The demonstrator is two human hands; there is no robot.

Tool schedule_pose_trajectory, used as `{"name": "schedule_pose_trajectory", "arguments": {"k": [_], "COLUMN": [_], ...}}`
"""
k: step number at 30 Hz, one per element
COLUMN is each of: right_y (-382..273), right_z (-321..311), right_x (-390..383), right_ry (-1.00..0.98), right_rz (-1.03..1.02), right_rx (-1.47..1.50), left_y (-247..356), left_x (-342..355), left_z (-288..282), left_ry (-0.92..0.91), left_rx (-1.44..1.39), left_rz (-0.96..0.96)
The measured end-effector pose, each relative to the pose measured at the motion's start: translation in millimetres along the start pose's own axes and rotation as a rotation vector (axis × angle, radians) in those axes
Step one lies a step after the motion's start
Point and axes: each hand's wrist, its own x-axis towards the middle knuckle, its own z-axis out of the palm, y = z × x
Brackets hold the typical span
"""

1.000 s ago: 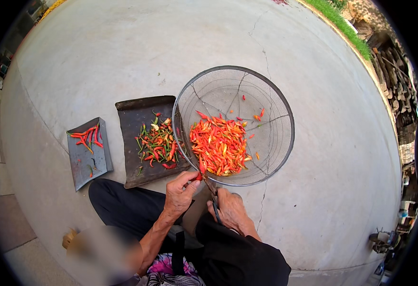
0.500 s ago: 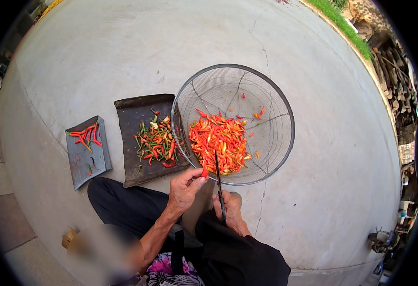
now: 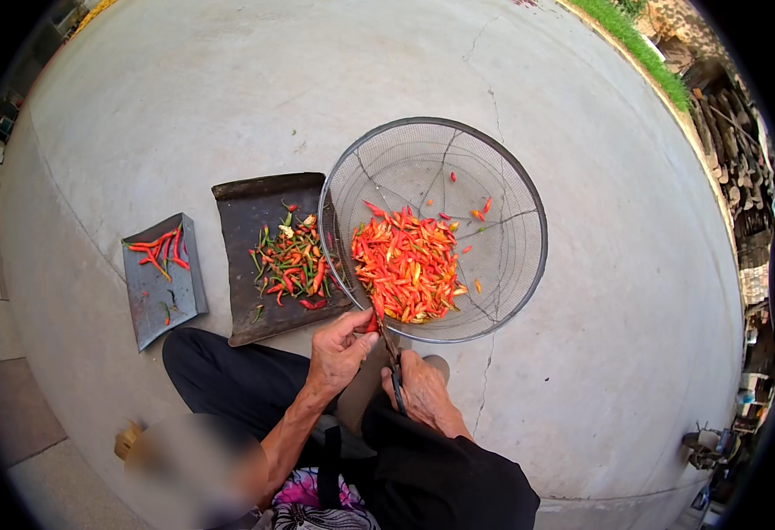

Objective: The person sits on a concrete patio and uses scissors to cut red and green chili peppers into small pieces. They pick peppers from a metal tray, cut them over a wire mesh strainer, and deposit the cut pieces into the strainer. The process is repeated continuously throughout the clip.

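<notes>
Just below the near rim of a round wire-mesh sieve [image 3: 516, 309], my left hand [image 3: 336, 355] pinches a red chili pepper [image 3: 372, 324] between thumb and fingers. My right hand [image 3: 423, 389] is closed round dark-handled scissors [image 3: 392, 358]. Their blades point up and left and meet the chili at my left fingertips; whether they are cutting into it I cannot tell. Inside the sieve lies a heap of red and orange chilies [image 3: 410, 265], most without stems. To the left, chilies with green stems [image 3: 295, 265] lie on a dark metal dustpan-shaped tray [image 3: 239, 230].
A smaller grey metal tray [image 3: 159, 318] farther left holds several long red chilies [image 3: 159, 247]. Both trays and the sieve rest on a cracked concrete floor [image 3: 617, 265]. My bent leg [image 3: 237, 367] in dark trousers is close to the trays. Stacked wood [image 3: 732, 146] lines the far right.
My right hand has turned the scissors leftward, bringing the blades from upright over the sieve's rim to the chili in my left hand. The left hand has shifted slightly left.
</notes>
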Motion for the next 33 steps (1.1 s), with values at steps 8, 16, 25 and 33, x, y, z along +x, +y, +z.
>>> {"name": "schedule_pose_trajectory", "arguments": {"k": [8,16,25,33], "right_y": [13,-1,-8,-11], "right_z": [13,-2,-9,-14], "right_x": [-5,-3,0,0], "right_ry": [0.085,-0.024,0.065,0.117], "right_rz": [0.104,0.006,-0.087,-0.147], "right_rx": [0.229,0.063,-0.236,-0.316], "left_y": [0,-3,-5,-6], "left_x": [-2,3,0,-4], "left_z": [5,-2,-2,-1], "left_ry": [-0.007,0.042,0.068,0.083], "left_rx": [-0.156,-0.259,-0.341,-0.343], "left_rz": [-0.156,-0.113,-0.097,-0.079]}}
